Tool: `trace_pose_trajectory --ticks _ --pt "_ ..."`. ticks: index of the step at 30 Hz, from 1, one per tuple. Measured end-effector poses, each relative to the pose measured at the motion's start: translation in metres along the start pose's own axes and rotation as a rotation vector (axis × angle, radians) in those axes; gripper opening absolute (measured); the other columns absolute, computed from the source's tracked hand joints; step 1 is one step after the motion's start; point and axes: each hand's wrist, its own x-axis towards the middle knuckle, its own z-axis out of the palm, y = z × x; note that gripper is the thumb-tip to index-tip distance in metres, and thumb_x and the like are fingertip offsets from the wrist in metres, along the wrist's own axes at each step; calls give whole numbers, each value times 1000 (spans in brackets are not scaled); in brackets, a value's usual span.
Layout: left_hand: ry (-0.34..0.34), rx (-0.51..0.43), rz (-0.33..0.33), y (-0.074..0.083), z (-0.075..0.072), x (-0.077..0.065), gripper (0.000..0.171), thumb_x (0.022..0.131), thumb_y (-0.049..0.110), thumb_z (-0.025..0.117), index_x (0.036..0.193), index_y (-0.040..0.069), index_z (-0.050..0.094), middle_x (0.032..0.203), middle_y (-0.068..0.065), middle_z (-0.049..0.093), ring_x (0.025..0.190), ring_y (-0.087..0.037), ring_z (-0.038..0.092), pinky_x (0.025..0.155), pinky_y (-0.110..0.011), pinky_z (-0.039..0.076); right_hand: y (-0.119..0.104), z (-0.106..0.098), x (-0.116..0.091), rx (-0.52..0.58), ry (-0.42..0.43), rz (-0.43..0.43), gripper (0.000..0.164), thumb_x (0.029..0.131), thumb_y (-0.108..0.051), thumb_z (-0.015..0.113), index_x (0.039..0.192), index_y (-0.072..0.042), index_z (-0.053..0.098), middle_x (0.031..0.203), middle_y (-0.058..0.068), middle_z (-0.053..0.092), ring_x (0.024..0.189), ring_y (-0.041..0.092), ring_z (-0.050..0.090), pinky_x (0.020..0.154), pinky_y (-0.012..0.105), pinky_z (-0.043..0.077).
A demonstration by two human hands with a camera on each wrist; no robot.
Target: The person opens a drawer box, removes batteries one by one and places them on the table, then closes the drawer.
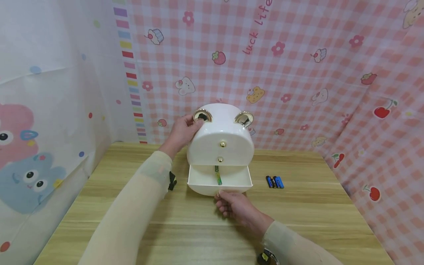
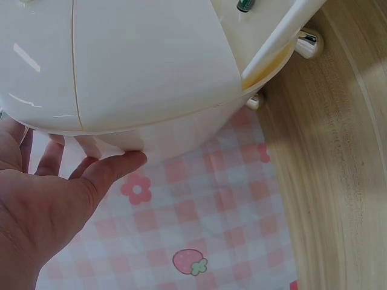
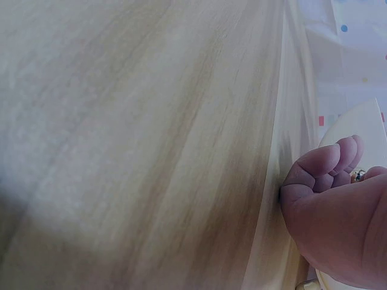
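Observation:
A white desktop drawer box (image 1: 222, 147) with gold-rimmed ears stands on the table, its bottom drawer (image 1: 236, 188) pulled out. Green batteries (image 1: 219, 179) lie inside that drawer. At the box's upper left side, beside the gold-rimmed ear (image 1: 202, 115), my left hand (image 1: 182, 132) rests its fingers against the wall; the left wrist view shows the fingers (image 2: 115, 166) touching this white side. Below the drawer front, my right hand (image 1: 236, 207) pinches the small gold drawer knob (image 3: 358, 175), which is mostly covered by the fingers.
Several blue and black batteries (image 1: 275, 182) lie side by side on the wooden table (image 1: 298, 221), right of the box. Two gold knobs (image 1: 223, 144) show on the box front above the drawer. A pink checked cloth (image 1: 281, 73) hangs close behind.

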Motion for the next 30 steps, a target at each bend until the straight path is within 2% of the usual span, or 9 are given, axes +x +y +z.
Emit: trace_pose_trajectory --ticks 30 --pt "3 -2 -7 0 1 -1 38 108 36 66 133 8 71 126 -16 74 106 -20 66 89 -31 57 6 -1 -8 6 -38 25 46 111 -40 56 126 2 68 87 -4 70 79 10 62 74 25 52"
